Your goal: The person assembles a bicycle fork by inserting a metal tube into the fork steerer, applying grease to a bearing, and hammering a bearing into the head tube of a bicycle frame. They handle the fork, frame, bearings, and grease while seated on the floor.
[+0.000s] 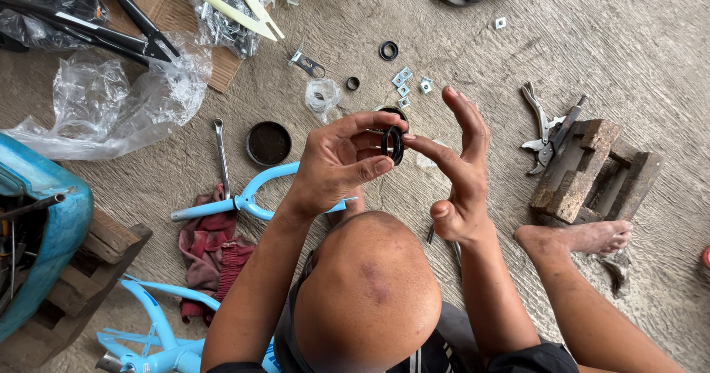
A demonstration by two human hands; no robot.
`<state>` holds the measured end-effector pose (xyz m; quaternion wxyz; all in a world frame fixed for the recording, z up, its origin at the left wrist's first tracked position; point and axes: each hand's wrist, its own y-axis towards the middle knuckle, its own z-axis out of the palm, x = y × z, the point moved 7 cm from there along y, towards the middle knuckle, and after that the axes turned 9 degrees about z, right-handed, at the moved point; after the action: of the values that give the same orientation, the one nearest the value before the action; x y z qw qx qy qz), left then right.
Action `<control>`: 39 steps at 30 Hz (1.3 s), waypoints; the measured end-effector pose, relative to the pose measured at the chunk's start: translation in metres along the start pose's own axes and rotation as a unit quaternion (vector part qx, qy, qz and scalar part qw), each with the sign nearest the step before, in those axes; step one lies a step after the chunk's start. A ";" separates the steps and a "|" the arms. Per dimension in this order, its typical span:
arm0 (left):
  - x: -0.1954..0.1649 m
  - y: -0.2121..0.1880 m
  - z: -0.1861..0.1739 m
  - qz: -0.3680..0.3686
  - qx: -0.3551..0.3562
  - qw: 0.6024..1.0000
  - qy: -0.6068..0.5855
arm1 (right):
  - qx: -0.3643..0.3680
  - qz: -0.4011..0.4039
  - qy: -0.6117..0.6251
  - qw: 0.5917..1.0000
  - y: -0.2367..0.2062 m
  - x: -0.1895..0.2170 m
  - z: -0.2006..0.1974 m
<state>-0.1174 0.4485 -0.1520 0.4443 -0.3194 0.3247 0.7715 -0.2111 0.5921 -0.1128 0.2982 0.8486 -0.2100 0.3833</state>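
My left hand pinches a small black ring between thumb and fingers, holding it upright above my bent knee. The index finger of my right hand touches the ring's right edge while the other fingers spread upward. A light blue bicycle fork lies on the concrete floor just under my left wrist. Behind the ring sits another round black part, mostly hidden by my fingers.
A round black tin, a spanner, small square nuts, black rings, locking pliers, wooden blocks, a red rag, plastic bags and a blue frame lie around. My bare foot rests at right.
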 end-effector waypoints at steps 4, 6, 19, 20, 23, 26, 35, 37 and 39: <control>0.001 0.001 -0.002 -0.001 -0.008 1.000 0.006 | 0.003 -0.015 -0.064 0.998 -0.001 0.000 0.003; 0.001 0.001 -0.003 -0.004 -0.015 1.000 0.006 | 0.001 -0.025 -0.110 0.994 -0.001 -0.001 0.005; -0.004 0.000 -0.002 0.048 -0.031 0.994 0.090 | -0.009 -0.077 -0.196 0.978 -0.006 0.013 0.008; -0.005 0.000 -0.001 0.057 -0.026 0.992 0.108 | -0.004 -0.059 -0.168 0.984 -0.006 0.012 0.006; -0.009 0.000 0.004 0.077 -0.005 0.988 0.135 | 0.016 0.010 0.015 1.000 -0.006 0.002 0.002; -0.010 0.002 0.003 0.084 -0.002 0.989 0.120 | 0.007 0.070 0.213 0.975 -0.006 -0.018 0.000; 0.002 0.004 -0.027 0.069 -0.031 0.993 0.088 | 0.014 0.232 -0.047 0.971 -0.015 -0.136 0.038; 0.009 0.003 -0.038 0.057 -0.052 0.994 0.071 | 0.053 0.225 -0.183 0.956 -0.025 -0.157 0.056; 0.017 0.002 -0.050 0.045 -0.080 0.993 0.072 | 0.097 0.196 -0.276 0.936 -0.036 -0.173 0.075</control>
<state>-0.1159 0.4162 -0.1943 0.3578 -0.3938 0.3074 0.7889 -0.2574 0.5908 -0.2987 0.0642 0.8879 -0.4078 0.2031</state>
